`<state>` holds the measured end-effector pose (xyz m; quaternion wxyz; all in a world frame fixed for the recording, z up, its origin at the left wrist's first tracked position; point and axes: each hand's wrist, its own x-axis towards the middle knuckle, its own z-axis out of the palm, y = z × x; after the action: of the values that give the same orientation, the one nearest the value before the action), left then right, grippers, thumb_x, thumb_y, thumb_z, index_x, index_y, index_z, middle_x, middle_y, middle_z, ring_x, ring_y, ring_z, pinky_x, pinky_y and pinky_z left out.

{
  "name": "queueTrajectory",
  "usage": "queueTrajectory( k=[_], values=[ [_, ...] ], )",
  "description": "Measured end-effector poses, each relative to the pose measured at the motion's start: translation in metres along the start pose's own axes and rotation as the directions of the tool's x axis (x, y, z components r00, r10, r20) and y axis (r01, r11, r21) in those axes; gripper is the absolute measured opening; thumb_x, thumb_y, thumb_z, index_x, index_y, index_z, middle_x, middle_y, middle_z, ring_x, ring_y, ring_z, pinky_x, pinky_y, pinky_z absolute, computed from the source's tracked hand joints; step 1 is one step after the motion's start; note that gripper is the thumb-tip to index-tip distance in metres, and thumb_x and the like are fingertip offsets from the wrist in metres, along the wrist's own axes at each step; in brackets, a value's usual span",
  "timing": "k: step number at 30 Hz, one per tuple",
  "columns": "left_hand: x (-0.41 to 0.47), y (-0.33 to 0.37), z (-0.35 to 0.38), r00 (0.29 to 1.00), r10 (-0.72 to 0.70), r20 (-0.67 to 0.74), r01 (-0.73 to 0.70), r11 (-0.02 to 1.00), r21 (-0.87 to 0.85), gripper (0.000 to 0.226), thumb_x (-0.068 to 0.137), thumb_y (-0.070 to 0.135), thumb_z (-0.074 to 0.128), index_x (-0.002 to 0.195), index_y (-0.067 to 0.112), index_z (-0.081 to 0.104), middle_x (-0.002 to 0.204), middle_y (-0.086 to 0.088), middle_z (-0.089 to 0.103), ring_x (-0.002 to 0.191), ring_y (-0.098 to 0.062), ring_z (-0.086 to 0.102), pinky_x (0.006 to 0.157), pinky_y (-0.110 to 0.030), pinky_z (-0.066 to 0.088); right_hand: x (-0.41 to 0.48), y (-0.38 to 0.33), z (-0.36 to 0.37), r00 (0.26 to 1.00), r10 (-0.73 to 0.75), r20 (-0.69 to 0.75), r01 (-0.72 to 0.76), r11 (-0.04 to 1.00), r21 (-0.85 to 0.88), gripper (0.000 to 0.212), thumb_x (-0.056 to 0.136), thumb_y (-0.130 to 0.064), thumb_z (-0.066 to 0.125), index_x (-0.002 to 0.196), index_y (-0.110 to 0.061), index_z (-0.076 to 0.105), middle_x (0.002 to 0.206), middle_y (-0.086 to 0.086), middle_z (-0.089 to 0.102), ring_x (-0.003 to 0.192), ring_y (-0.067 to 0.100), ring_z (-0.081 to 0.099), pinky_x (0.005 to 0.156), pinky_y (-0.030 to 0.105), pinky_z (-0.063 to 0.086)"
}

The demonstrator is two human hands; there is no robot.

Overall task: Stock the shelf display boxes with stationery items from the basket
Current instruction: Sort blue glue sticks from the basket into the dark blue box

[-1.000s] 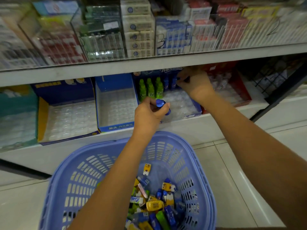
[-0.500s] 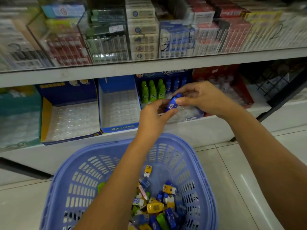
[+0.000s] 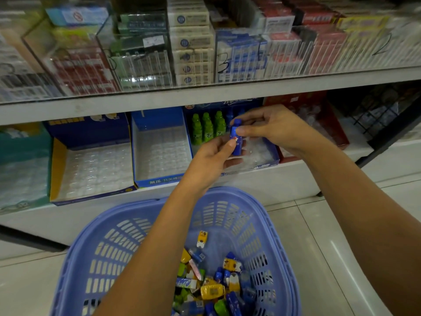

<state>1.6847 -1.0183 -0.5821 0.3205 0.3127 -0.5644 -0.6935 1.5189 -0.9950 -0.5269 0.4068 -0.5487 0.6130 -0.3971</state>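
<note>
Head view looked down on a white metal shelf unit, its upper tier packed with boxed goods behind clear acrylic dividers. Nearer the camera was a lavender-blue slotted plastic basket, with a heap of small yellow, blue and green stationery items in its bottom. The left forearm crossed over it and hid part of the heap.

On the lower tier four open boxes sat side by side:
- a yellow-and-blue cardboard display box;
- a plain blue cardboard display box;
- a dark blue display box, with small green bottles upright at its back;
- a red display box.

The first two showed only clear blister trays.

A handwritten "3" and a handwritten "2" marked the dividers. Each green bottle bore a "2", and Chinese print ran along the plain blue box's front lip.

Both hands met in front of the dark blue display box, screening much of its tray. The left hand pinched the lower half of a small blue capped bottle between thumb and fingers. The right hand pinched its upper half with thumb and forefinger, the other fingers loosely bent. The bottle stood upright between them.
</note>
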Motion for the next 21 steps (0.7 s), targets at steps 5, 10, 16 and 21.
queueTrajectory(
  k=[5, 10, 16, 21],
  values=[
    [-0.009, -0.021, -0.003, 0.995, 0.096, 0.040, -0.085, 0.529, 0.844, 0.047, 0.099, 0.029, 0.046, 0.143, 0.014, 0.039, 0.144, -0.007, 0.045, 0.127, -0.025, 0.047, 0.100, -0.028, 0.039, 0.031, 0.022, 0.004, 0.967, -0.054, -0.250, -0.008, 0.971, -0.238, 0.031, 0.081, -0.012, 0.072, 0.112, -0.008, 0.067, 0.100, -0.002, 0.064, 0.088, 0.006, 0.057, 0.066, -0.007, 0.040],
    [-0.015, -0.040, -0.008, 0.984, 0.022, 0.178, -0.178, 0.249, 0.952, 0.055, 0.101, 0.033, 0.039, 0.150, 0.012, 0.023, 0.160, -0.003, 0.010, 0.148, -0.018, 0.006, 0.117, -0.026, 0.001, 0.055, 0.038, 0.011, 0.970, -0.108, -0.216, 0.010, 0.912, -0.411, 0.035, 0.084, -0.010, 0.068, 0.118, -0.008, 0.064, 0.118, 0.010, 0.066, 0.106, 0.018, 0.061, 0.084, 0.006, 0.040],
    [-0.016, -0.044, -0.010, 0.980, 0.065, 0.190, -0.200, 0.242, 0.949, 0.056, 0.100, 0.034, 0.040, 0.150, 0.014, 0.023, 0.160, -0.001, 0.010, 0.148, -0.016, 0.006, 0.119, -0.026, 0.004, 0.065, 0.039, 0.000, 0.991, -0.120, -0.057, 0.063, 0.802, -0.595, 0.040, 0.088, -0.013, 0.063, 0.128, -0.013, 0.057, 0.128, 0.012, 0.059, 0.116, 0.022, 0.054, 0.084, 0.002, 0.028],
    [-0.017, -0.043, -0.009, 0.979, 0.056, 0.194, -0.201, 0.225, 0.953, 0.057, 0.101, 0.034, 0.039, 0.150, 0.013, 0.020, 0.160, -0.002, 0.008, 0.148, -0.016, 0.006, 0.118, -0.025, 0.003, 0.070, 0.044, -0.003, 0.993, -0.116, -0.011, 0.080, 0.743, -0.664, 0.042, 0.088, -0.015, 0.064, 0.129, -0.013, 0.057, 0.123, 0.017, 0.055, 0.112, 0.027, 0.053, 0.082, 0.005, 0.027]
  ],
)
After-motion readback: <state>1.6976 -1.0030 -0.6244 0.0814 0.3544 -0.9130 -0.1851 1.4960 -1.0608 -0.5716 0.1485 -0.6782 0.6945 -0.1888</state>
